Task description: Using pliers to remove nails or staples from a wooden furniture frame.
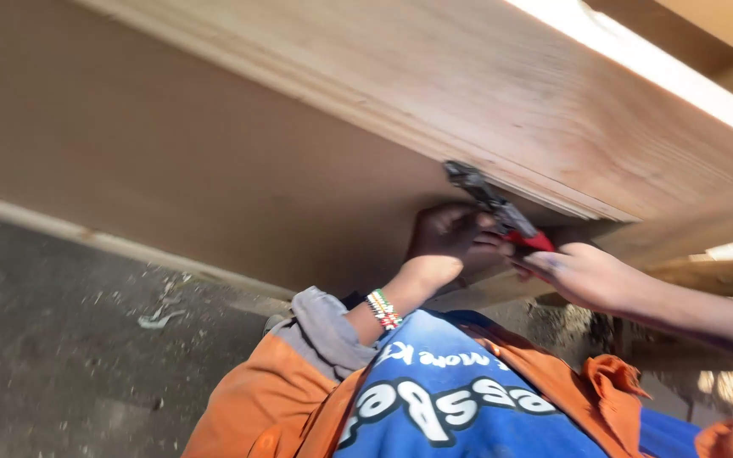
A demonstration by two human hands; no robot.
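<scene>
A pair of pliers (pixel 492 206) with dark metal jaws and red handles points up and left, its jaws at the lower edge of a large wooden panel (pixel 502 93). My left hand (pixel 447 242), with a beaded bracelet on its wrist, is curled around the handles under the panel. My right hand (pixel 583 276) comes in from the right, and its fingers close on the red handle ends. Whatever the jaws bite on is too small to make out.
A plain brown board face (pixel 154 153) fills the left, above a pale strip (pixel 86 237) and a dusty grey floor (pixel 61 356) with wood scraps. Wooden rails (pixel 706 271) lie at the right. My blue shirt and orange overalls (pixel 434 399) fill the bottom.
</scene>
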